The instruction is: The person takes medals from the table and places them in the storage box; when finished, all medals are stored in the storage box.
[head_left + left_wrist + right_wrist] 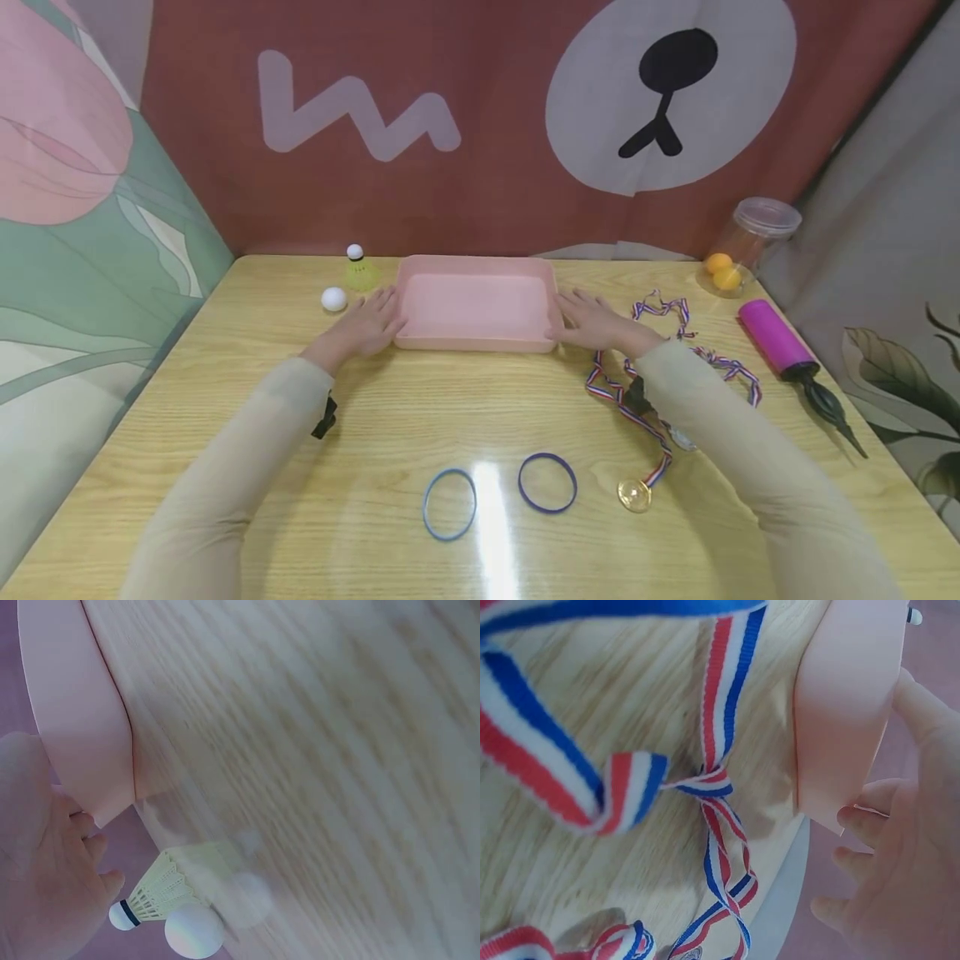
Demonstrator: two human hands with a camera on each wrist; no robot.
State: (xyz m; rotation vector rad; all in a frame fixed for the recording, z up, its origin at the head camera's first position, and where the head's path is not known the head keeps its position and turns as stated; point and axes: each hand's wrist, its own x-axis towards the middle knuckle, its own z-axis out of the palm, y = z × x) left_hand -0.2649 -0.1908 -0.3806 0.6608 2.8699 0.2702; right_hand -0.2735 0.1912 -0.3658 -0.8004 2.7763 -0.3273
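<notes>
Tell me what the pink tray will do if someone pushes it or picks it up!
The pink tray would probably slide instead of rolling or tipping, since it's low, wide and flat on the table. It seems stiff: its walls aren't buckling between the left hand and right hand. It may be light for its size: it's shallow and nothing lies inside.

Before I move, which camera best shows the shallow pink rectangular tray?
The head view: the tray shows nearly whole, rim and inside. Both wrist views catch only part of its outer wall.
</notes>
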